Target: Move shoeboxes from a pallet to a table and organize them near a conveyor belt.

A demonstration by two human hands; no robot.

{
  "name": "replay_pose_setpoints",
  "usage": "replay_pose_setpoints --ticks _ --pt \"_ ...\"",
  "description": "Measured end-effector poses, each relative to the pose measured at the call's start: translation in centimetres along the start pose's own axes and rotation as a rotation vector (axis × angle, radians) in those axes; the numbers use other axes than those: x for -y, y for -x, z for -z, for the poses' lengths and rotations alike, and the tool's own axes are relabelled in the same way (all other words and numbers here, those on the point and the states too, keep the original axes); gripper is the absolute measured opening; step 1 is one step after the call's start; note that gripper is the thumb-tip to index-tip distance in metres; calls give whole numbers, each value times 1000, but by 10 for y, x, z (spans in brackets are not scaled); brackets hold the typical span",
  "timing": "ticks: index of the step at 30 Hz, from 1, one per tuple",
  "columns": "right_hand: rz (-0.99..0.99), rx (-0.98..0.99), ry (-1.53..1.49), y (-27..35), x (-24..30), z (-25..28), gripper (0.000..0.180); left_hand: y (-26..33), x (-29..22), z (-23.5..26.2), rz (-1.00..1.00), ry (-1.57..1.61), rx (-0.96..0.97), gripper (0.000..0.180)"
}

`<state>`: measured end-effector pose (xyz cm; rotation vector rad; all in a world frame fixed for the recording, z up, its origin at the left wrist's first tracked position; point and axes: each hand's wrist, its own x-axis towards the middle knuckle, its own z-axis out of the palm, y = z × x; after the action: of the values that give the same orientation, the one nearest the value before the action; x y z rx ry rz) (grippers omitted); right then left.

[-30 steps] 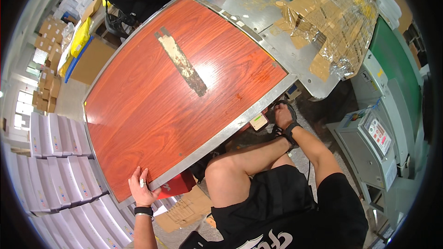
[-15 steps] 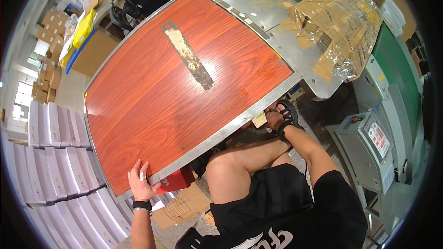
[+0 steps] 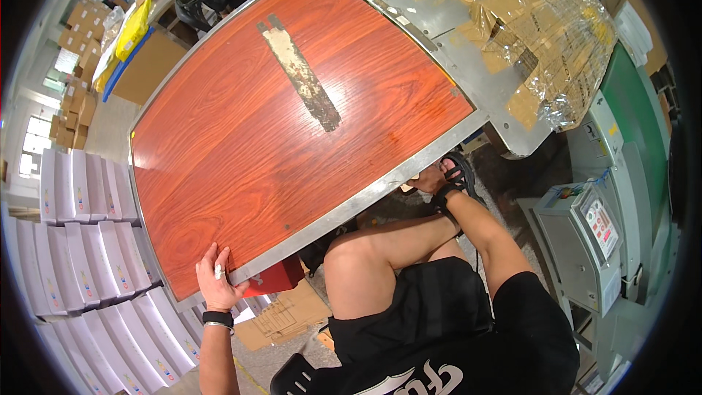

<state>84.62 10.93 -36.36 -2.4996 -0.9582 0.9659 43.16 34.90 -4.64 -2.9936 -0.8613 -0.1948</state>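
A table with a red-brown wood-grain top (image 3: 241, 139) and a metal rim stands before me. At its near left corner my left hand (image 3: 218, 284) rests, fingers stretched over the rim onto the wood and thumb out along the edge. It holds nothing. My right hand (image 3: 430, 178) is low under the near rim, by my sandalled foot (image 3: 459, 170). Its fingers are closed around a small pale yellow, flat-sided object (image 3: 407, 187), mostly hidden by the rim and the hand. A red box (image 3: 274, 278) sits under the table edge, right of my left hand.
White boxes (image 3: 95, 267) are stacked at the left. A flattened cardboard sheet (image 3: 281, 316) lies on the floor. Tape-covered cardboard (image 3: 541, 51) covers part of the metal surface at far right. A grey control box (image 3: 578, 241) stands at the right beside a green conveyor belt (image 3: 632, 102).
My right hand and the pale yellow object have moved slightly up and left, further under the rim. My left hand stays on the table corner. The whole view has shifted a little.
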Motion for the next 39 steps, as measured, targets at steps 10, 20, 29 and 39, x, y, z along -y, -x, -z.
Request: replay_pose_setpoints --ticks 10,20,29,39 --pt "133 -52 63 -17 -18 -19 82 0 0 0 11 -11 -2 75" --pt "92 -102 -58 -10 -15 -12 77 1 1 0 23 -9 2 75" --pt "154 -198 -131 -14 -12 -11 66 1 0 -1 19 -11 -4 74" --pt "232 -236 -556 -6 -4 -1 65 0 2 -3 27 -11 22 74"
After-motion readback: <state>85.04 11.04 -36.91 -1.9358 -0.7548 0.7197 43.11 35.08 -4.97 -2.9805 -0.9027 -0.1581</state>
